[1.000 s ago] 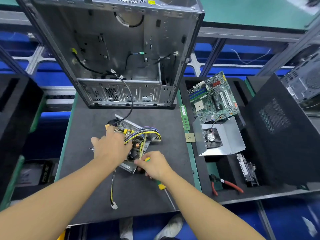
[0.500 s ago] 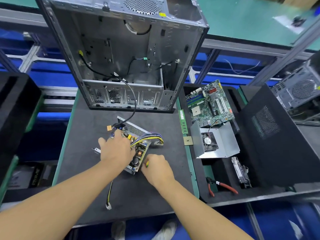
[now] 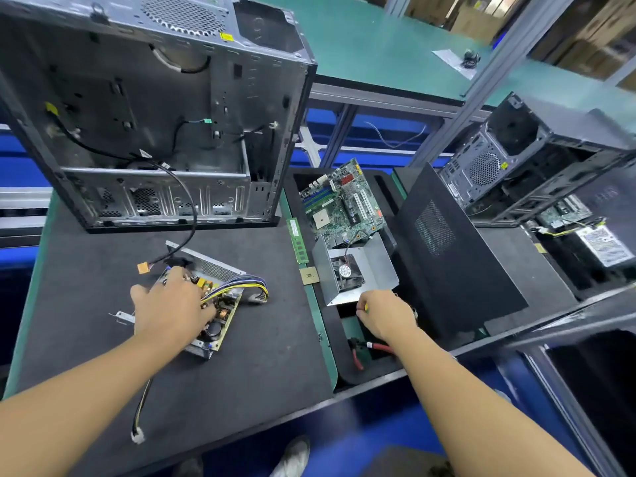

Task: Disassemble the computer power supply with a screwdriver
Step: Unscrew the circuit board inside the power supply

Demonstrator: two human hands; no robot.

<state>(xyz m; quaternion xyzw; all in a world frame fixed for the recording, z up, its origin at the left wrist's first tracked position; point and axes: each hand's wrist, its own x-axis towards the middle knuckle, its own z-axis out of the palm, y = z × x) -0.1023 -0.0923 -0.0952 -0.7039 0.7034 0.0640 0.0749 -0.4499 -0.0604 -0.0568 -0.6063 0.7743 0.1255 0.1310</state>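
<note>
Head view: nearest, a loose cable (image 3: pixel 137 437) with a white plug lies on the dark table (image 3: pixel 261 356) beside the left forearm. To the right, red-handled pliers (image 3: pixel 377 347) sit in a slot of the black foam tray (image 3: pixel 347 375), partly under the right wrist. The right hand (image 3: pixel 387 316) hovers over this tray with its fingers curled round the screwdriver (image 3: pixel 365 307); only a speck of yellow-green handle shows at the thumb. The left hand (image 3: pixel 172 304) lies palm down on the power supply (image 3: pixel 220 306), fingers spread over the bare circuit board, thumb out to the left. The power supply rests on the table left of centre, its metal shell under the board and a bundle of coloured wires looping off its right side. Farther right, a metal cover with a fan (image 3: pixel 358 270) sits in the tray, with a square chip (image 3: pixel 308 275) and a green memory stick (image 3: pixel 298 241) just left of it. Beyond lies a motherboard (image 3: pixel 344 201), and a black side panel (image 3: pixel 451 256) leans to its right. At the far left stands an open computer case (image 3: pixel 155 115), a black cord running from it down to the power supply
</note>
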